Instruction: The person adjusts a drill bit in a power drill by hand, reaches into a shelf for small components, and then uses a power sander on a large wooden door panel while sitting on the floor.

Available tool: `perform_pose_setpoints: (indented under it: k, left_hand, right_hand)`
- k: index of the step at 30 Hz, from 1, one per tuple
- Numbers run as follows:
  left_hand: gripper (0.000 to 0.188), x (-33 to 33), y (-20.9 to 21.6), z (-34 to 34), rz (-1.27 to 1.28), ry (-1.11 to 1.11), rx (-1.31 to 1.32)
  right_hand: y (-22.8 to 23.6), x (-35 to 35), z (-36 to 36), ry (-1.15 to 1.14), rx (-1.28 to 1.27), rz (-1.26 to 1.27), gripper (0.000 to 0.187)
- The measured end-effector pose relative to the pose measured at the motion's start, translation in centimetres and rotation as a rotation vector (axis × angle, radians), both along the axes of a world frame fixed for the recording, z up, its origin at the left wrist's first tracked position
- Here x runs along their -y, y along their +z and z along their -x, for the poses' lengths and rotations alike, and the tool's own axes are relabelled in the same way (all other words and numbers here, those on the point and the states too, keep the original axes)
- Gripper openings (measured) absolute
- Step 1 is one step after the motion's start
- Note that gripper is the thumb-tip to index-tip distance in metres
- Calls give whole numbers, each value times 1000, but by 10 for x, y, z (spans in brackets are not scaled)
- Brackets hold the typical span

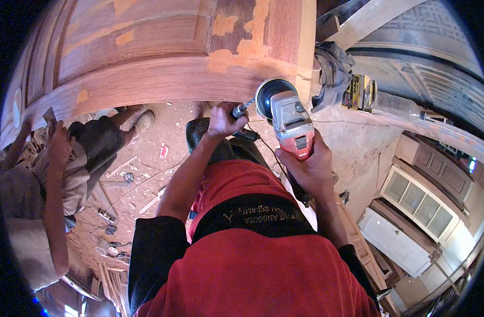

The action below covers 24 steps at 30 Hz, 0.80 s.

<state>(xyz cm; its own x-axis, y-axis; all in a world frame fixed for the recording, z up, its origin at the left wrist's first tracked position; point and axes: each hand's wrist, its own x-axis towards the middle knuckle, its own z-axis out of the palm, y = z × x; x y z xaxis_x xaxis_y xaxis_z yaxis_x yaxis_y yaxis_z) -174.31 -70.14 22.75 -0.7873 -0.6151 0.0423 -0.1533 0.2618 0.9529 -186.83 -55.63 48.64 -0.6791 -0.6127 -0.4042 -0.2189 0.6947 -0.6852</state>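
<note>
Looking down from my head, I have a power sander (pixel 290 122) in both hands, its red and grey plastic body angled up toward the big wooden door (pixel 163 58) that stands before me. My right hand (pixel 310 168) is wrapped tight around the rear grip of the tool, fingers fully closed on the red housing, and a black cable trails down from it. My left hand (pixel 221 120) is closed in a fist round the dark side handle (pixel 241 109), a short rod that sticks out from the head of the machine. The round black disc (pixel 269 95) at the front meets the lower rail of the door near its right corner, close to the pale bare edge of the stile. The door's surface is patchy: reddish brown finish in places, raw orange wood where the coat is gone, and a raised moulded panel above the rail. A crumpled grey cloth (pixel 333 71) hangs at the door's right edge. At my left another person's hand (pixel 60 142) lies against the same door, their arm raised to it. The floor (pixel 147 169) below is dusty reddish earth strewn with wood scraps and bits of cable.
</note>
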Motion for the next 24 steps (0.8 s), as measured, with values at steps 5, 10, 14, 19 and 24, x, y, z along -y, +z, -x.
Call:
perform_pose_setpoints:
  k: [5,10,14,19,24]
  left_hand:
    - [26,-5,-2,1,-2,60,11]
    - [25,-3,1,2,77,65,41]
    - [25,-5,2,3,52,95,14]
    - [25,-2,11,3,95,86,14]
    - [26,-4,9,2,83,81,38]
  right_hand:
    - [3,4,0,48,-31,-30,64]
    - [9,9,-2,38,-65,-76,51]
    - [8,9,-2,46,-60,-75,64]
    - [12,16,-2,45,-102,-101,64]
    - [15,16,-1,57,-86,-108,62]
